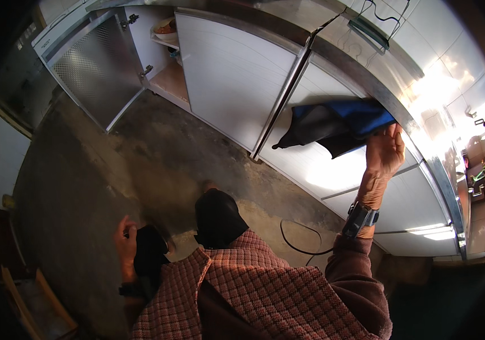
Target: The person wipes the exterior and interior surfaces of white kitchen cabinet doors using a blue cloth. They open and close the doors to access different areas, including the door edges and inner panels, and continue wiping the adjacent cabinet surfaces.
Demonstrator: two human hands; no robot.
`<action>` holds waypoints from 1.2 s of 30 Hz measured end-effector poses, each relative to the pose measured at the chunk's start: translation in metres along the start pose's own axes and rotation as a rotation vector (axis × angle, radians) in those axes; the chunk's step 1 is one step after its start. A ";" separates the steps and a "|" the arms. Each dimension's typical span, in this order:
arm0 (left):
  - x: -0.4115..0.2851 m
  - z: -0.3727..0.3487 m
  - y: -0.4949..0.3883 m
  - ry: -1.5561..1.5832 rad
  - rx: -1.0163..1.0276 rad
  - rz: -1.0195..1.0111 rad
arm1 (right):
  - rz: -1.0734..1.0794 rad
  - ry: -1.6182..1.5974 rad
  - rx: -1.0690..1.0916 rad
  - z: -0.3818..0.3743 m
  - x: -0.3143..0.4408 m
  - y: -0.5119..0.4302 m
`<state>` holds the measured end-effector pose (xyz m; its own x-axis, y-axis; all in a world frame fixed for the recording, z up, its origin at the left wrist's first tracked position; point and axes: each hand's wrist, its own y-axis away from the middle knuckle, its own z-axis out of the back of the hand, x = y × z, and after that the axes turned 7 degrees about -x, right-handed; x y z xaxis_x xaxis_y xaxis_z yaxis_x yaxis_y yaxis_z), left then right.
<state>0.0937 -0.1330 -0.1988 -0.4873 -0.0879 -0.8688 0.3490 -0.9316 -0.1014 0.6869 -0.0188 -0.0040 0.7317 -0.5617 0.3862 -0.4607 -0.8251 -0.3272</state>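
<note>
My right hand [385, 148] pinches a blue and dark grey cloth [332, 123] by one end, close to the metal edge of the countertop [412, 127]. The cloth spreads to the left in front of a white cabinet door [310, 93], its loose corners hanging. Down by my left leg, my left hand [126, 240] holds nothing; its fingers are slightly bent and apart. A dark band sits on each wrist, the right one carrying a bulky device [358, 219].
An open cabinet door [98, 68] juts over the concrete floor [98, 170] at upper left. Inside that cabinet, a bowl [165, 29] stands on a shelf. A black cable [306, 250] loops beside my right arm. Wire hangers [378, 17] lie near the tiled wall.
</note>
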 end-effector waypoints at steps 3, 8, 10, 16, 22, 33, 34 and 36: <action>0.003 0.001 0.001 -0.028 -0.014 -0.009 | 0.578 1.754 -0.235 0.016 0.015 0.008; 0.001 0.005 0.001 -0.024 -0.032 -0.047 | 1.020 2.245 0.259 0.067 -0.003 -0.002; -0.001 0.006 0.002 0.021 -0.014 -0.044 | 1.042 2.282 0.374 0.082 -0.008 -0.012; -0.010 0.003 0.005 0.013 -0.019 -0.074 | 0.601 2.344 0.760 0.121 -0.050 -0.035; -0.013 0.006 0.006 -0.050 0.003 -0.065 | 0.943 2.642 1.493 0.177 -0.129 -0.027; -0.012 0.016 0.016 -0.168 0.056 -0.065 | -0.454 2.359 1.175 0.303 -0.233 0.037; -0.013 0.015 0.015 -0.157 0.047 -0.043 | -0.449 2.440 1.216 0.306 -0.230 0.036; -0.015 0.012 0.015 -0.153 0.014 -0.027 | -0.041 2.761 1.743 0.306 -0.218 0.029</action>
<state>0.0968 -0.1493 -0.1813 -0.6133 -0.1143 -0.7816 0.3234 -0.9391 -0.1165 0.6675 0.0987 -0.3617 -0.6803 -0.4989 -0.5370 0.4140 -0.8661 0.2802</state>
